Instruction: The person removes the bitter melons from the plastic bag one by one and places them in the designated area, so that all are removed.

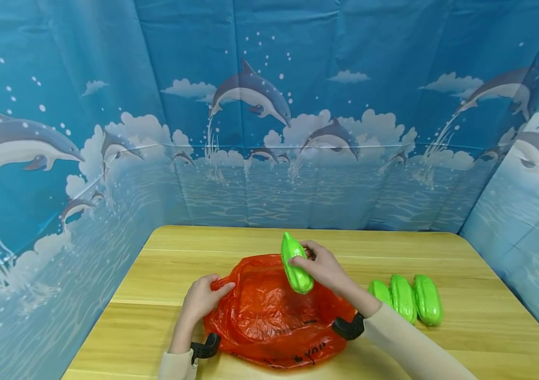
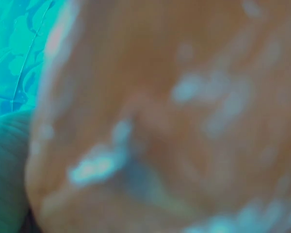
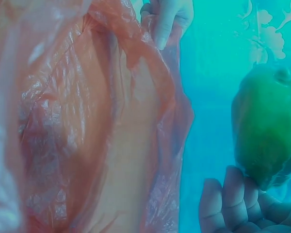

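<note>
My right hand grips a glossy green ridged fruit with a pointed tip, above the far right part of a red plastic bag. In the right wrist view the fruit hangs beyond my curled fingers, apart from the bag. The bag lies on the table with its mouth spread and dark print on its near side. At its left rim my left hand pinches the film between thumb and fingers. Blurred bag film covers most of the left wrist view.
Three more green fruits lie side by side on the wooden table, to the right of the bag and partly behind my right forearm. A blue dolphin-print curtain closes off the back and both sides. Black straps sit on both wrists.
</note>
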Available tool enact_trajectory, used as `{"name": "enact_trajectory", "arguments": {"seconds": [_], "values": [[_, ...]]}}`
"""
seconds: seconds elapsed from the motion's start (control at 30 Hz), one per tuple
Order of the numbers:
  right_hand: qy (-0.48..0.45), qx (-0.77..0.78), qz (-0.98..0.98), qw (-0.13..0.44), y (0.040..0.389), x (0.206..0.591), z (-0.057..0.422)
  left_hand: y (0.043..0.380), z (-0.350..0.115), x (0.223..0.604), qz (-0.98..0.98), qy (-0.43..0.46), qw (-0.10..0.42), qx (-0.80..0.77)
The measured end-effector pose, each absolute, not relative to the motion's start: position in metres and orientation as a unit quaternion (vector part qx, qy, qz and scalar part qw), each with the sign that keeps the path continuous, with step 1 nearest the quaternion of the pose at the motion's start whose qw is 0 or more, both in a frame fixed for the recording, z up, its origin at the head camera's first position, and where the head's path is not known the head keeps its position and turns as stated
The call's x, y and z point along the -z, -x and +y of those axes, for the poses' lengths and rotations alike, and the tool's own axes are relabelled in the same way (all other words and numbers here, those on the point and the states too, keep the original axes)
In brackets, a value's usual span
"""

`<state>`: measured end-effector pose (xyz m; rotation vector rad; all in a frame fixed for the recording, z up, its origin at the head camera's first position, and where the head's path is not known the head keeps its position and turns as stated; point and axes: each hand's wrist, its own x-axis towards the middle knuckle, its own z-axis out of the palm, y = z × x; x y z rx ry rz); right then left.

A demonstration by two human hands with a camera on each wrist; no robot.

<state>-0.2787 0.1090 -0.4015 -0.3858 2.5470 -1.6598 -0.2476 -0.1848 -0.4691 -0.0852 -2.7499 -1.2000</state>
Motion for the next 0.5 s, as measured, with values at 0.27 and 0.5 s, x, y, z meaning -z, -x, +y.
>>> {"name": "enact_trajectory", "arguments": {"seconds": [0.27,0.5], "values": [[0.12,0.553,0.824,0.039,0.277,0.399,0.116,0.247,-0.185,0.469,-0.914,0.027,0.071,0.398],[0.12,0.548,0.827,0.035,0.278,0.397,0.124,0.247,-0.185,0.469,-0.914,0.028,0.071,0.397]]}}
